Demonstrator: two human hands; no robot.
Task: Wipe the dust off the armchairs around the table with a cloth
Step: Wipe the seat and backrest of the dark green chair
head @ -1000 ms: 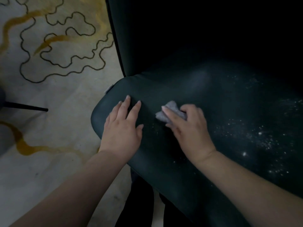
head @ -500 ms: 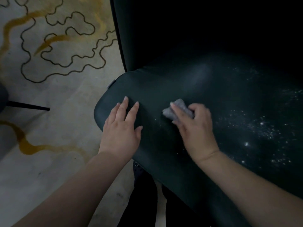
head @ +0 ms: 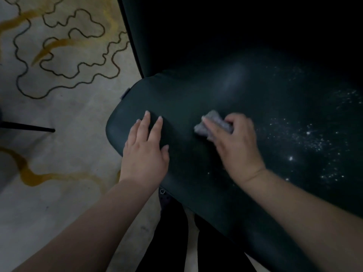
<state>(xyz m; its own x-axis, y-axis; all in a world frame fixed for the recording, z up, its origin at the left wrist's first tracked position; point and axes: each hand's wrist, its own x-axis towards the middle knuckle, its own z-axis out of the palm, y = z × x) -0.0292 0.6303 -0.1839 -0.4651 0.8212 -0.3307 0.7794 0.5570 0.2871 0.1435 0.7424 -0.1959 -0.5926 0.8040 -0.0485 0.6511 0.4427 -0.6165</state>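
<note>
A dark green armchair fills the right of the head view, its seat cushion (head: 196,95) below me and its dark backrest behind. My right hand (head: 235,146) presses a small crumpled grey cloth (head: 214,122) onto the middle of the seat. My left hand (head: 146,150) lies flat, fingers apart, on the seat's left front corner and holds nothing. White dust specks (head: 306,138) are scattered over the right half of the seat, to the right of the cloth. The part of the seat between my hands looks free of specks.
Left of the chair lies a pale carpet (head: 59,124) with black wavy lines and ochre streaks. A thin black furniture leg (head: 29,127) juts in from the left edge. Dark chair legs (head: 172,222) stand under the seat's front edge.
My right hand with the cloth has slid a little to the right across the seat, toward the dust specks. My left hand stays flat on the seat's corner.
</note>
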